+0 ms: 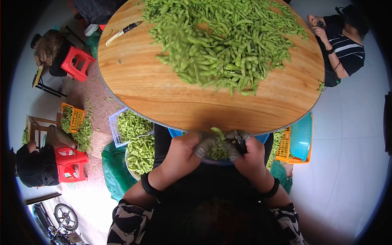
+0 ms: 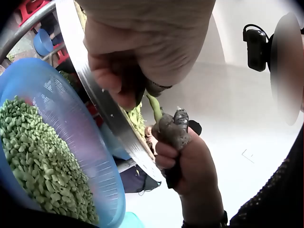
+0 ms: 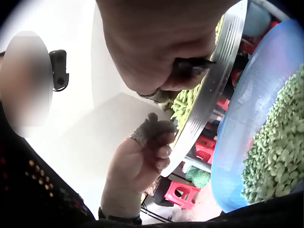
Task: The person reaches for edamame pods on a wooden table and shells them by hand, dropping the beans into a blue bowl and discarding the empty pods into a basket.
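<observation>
The round wooden table (image 1: 163, 94) carries a large heap of edamame pods (image 1: 228, 45) spread from its centre toward 12 o'clock, with a knife (image 1: 122, 32) lying apart from the heap at about 10 o'clock. Below the near table rim, at 6 o'clock, sits a blue basin (image 2: 71, 123) holding shelled beans (image 2: 33, 156). Directly above it both hands work one edamame pod (image 1: 219, 133), which stands up between them. The left hand (image 1: 183, 153) is closed on the pod's lower part, its fingertips wearing grey finger guards (image 1: 204, 147); the right hand (image 1: 249, 153) pinches the same pod from the other side with similar guards. Risk assessment: the hands meet at the basin's table-side edge, so beans squeezed out at an angle could miss the basin and fall to the floor. The guarded fingertips probably reduce feel, so the pod could slip or be crushed. The heap reaches close to the rim at 3 o'clock; a careless reach could sweep pods off toward the orange crate (image 1: 286, 153). The knife is well clear of both hands.
</observation>
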Tool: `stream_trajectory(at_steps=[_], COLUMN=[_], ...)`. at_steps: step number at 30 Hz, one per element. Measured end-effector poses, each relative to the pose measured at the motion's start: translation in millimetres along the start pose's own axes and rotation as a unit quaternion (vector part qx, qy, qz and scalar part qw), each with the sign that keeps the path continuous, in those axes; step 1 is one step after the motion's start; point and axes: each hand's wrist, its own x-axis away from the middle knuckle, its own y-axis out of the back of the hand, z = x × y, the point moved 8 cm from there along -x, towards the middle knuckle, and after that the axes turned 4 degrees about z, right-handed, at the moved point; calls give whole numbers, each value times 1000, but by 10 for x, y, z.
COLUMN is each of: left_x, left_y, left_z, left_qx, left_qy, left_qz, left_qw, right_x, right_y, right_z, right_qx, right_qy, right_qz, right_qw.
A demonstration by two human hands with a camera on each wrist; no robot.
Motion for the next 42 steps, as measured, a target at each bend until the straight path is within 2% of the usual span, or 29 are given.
stream_trajectory(at_steps=[2, 6, 8, 9, 11, 12, 14, 18, 20, 24, 25, 26, 27, 29, 30, 33, 36, 37, 40, 42], left_x=[-32, -59, -33, -17, -2, -6, 0, -6, 2, 14, 9, 23, 44, 76, 93, 99, 101, 95, 69, 50], left_y=[-108, -61, -193, -218, -306, -309, -341, -295, -324, -303, -255, -212, -198, -101, -91, -100, -161, -198, -202, -189], left_z=[31, -7, 96, 121, 111, 87, 97, 131, 162, 169, 201, 209, 200, 208, 215, 233, 215, 184, 106, 116], left_qx=[142, 99, 262, 263, 322, 322, 354, 325, 374, 390, 354, 317, 317, 351, 352, 349, 283, 291, 272, 263], left_qy=[35, -4, 111, 111, 70, 68, 115, 106, 119, 138, 118, 99, 101, 117, 118, 123, 115, 111, 94, 84], left_qz=[26, 7, 86, 89, 117, 119, 128, 115, 118, 112, 105, 97, 96, 36, 35, 56, 89, 103, 110, 110], left_qw=[989, 995, 955, 954, 937, 937, 919, 933, 912, 903, 922, 938, 938, 928, 928, 927, 948, 945, 951, 955], right_x=[-40, -74, -60, -64, -68, -51, -44, 52, 100, 52, 88, 188, 192, 133, 101, 86, 9, -10, 22, 27], right_y=[-76, -92, -26, -14, -89, -68, 9, 118, 32, 84, -6, -136, -145, 23, 77, 67, -3, -10, -154, -198], right_z=[78, 181, 53, 28, -101, -120, -79, -33, -50, 232, 184, 153, 156, 87, 54, 104, 164, 176, 137, 95], right_qx=[-24, -20, -116, -115, -193, -192, -67, 8, -42, -41, -152, -260, -260, -185, -143, -150, -156, -158, -257, -279], right_qy=[9, 29, -28, -31, -83, -83, -39, -17, -70, -17, -107, -195, -195, -195, -147, -106, -103, -108, -197, -199], right_qz=[11, 15, -13, -14, 29, 26, 21, 3, 95, 113, 198, 279, 281, 176, 133, 140, 167, 168, 211, 217], right_qw=[1000, 999, 993, 993, 977, 978, 997, 1000, 992, 993, 962, 904, 903, 947, 970, 973, 968, 967, 922, 914])
